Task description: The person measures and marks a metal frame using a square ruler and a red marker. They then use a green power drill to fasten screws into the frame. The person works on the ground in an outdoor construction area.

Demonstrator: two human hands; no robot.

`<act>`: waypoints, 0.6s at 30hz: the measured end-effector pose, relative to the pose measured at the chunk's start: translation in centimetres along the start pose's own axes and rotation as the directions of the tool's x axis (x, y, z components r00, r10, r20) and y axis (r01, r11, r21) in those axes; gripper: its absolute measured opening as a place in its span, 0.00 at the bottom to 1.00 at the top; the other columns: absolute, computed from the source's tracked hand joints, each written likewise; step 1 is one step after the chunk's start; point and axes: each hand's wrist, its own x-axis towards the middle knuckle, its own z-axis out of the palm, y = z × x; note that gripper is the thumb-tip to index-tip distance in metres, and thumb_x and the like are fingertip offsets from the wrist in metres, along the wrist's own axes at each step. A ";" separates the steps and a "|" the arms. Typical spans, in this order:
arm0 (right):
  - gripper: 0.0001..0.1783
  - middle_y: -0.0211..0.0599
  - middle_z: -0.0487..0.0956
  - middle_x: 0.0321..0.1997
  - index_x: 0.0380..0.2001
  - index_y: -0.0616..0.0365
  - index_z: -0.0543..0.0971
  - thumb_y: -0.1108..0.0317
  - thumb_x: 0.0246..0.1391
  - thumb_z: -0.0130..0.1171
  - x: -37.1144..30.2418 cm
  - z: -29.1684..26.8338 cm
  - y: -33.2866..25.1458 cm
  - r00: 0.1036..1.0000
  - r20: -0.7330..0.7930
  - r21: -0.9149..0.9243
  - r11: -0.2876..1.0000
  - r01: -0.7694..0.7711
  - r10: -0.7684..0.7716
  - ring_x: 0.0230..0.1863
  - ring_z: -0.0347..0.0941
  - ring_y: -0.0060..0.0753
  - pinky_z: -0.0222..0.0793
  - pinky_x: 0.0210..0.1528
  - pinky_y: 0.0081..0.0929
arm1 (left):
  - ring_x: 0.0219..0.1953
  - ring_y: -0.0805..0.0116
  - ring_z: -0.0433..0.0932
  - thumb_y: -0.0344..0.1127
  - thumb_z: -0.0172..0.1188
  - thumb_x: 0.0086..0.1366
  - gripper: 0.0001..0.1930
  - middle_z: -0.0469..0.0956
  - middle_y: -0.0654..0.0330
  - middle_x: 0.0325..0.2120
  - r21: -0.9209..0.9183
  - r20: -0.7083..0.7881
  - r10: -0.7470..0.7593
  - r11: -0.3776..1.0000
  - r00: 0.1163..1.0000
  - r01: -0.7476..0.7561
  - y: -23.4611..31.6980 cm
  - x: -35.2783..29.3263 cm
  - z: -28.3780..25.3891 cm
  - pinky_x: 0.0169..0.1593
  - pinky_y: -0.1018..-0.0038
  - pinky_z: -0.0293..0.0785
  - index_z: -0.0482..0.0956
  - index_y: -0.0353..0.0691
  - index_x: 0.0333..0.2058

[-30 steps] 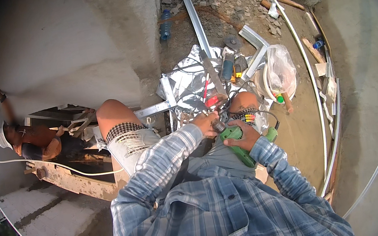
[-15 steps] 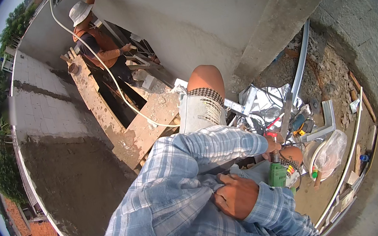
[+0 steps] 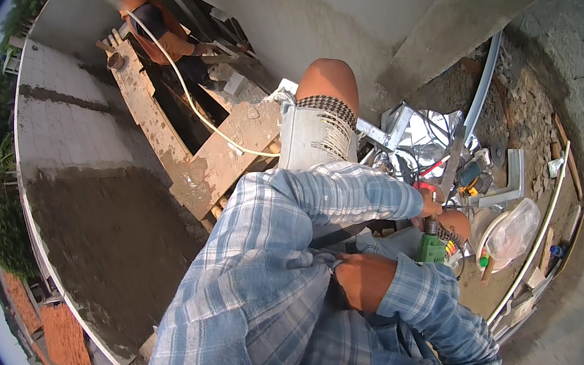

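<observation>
My left hand (image 3: 429, 205) is closed around the front end of a green power drill (image 3: 432, 248), beside my bent knee. Much of the drill's front lies behind my fingers. At my chest, my right hand (image 3: 367, 281) reaches into a fold or pocket of my blue plaid shirt (image 3: 269, 283). Cloth hides its fingertips, so whether it grips anything does not show. A red piece (image 3: 424, 186) shows just past my left hand, close to a long grey metal strip (image 3: 453, 163).
Crumpled silver foil (image 3: 427, 137), white metal profiles (image 3: 505, 182), a blue-and-yellow tool (image 3: 472, 176) and a clear plastic bag (image 3: 519, 231) lie to the right. Wooden boards (image 3: 186, 175) surround an opening at left. A co-worker (image 3: 162, 25) stands beyond it; a pale hose (image 3: 194, 114) crosses there.
The whole view has shifted, with the scene sitting a little farther right. My right hand's fingers have slipped deeper into the shirt cloth. My left hand stays on the drill.
</observation>
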 end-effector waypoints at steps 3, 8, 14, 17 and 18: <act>0.08 0.54 0.77 0.26 0.22 0.67 0.75 0.72 0.38 0.59 0.0 -1.1 -1.3 0.997 0.062 -0.027 0.999 -0.044 0.045 0.29 0.77 0.52 0.76 0.31 0.40 | 0.27 0.65 0.83 0.47 0.50 0.62 0.20 0.82 0.51 0.30 -0.044 -0.006 -0.032 0.999 0.999 0.031 -0.3 0.4 0.2 0.27 0.71 0.80 0.79 0.36 0.38; 0.09 0.52 0.77 0.27 0.24 0.67 0.74 0.71 0.39 0.59 -0.1 0.1 -1.0 0.993 0.042 -0.003 0.994 -0.109 0.109 0.30 0.77 0.53 0.75 0.30 0.41 | 0.26 0.64 0.83 0.45 0.50 0.61 0.17 0.82 0.53 0.29 0.175 0.109 0.174 0.966 0.979 -0.191 -2.7 4.8 1.0 0.27 0.70 0.80 0.79 0.38 0.38; 0.08 0.51 0.77 0.27 0.25 0.65 0.74 0.71 0.41 0.57 0.7 -0.2 -0.8 0.990 0.076 0.029 0.992 -0.121 0.118 0.32 0.77 0.52 0.74 0.34 0.43 | 0.27 0.61 0.83 0.44 0.49 0.61 0.18 0.82 0.52 0.30 -0.029 0.091 0.038 0.999 0.995 -0.035 -1.5 2.6 0.6 0.26 0.70 0.80 0.77 0.36 0.41; 0.07 0.51 0.78 0.28 0.26 0.64 0.75 0.71 0.41 0.57 0.7 -1.5 -1.9 0.988 0.084 -0.054 0.991 -0.126 0.130 0.34 0.77 0.52 0.74 0.35 0.42 | 0.27 0.61 0.83 0.45 0.50 0.60 0.19 0.82 0.51 0.30 -0.079 0.055 -0.033 0.996 0.998 0.037 -1.5 3.0 1.0 0.25 0.70 0.80 0.77 0.35 0.39; 0.07 0.51 0.78 0.28 0.26 0.63 0.75 0.72 0.41 0.57 0.8 -1.8 -2.1 0.985 0.095 -0.090 0.987 -0.135 0.143 0.34 0.76 0.52 0.74 0.36 0.41 | 0.26 0.61 0.83 0.45 0.50 0.60 0.19 0.81 0.50 0.29 -0.064 0.083 -0.002 0.998 0.997 0.007 -1.5 2.7 0.5 0.24 0.70 0.79 0.77 0.34 0.38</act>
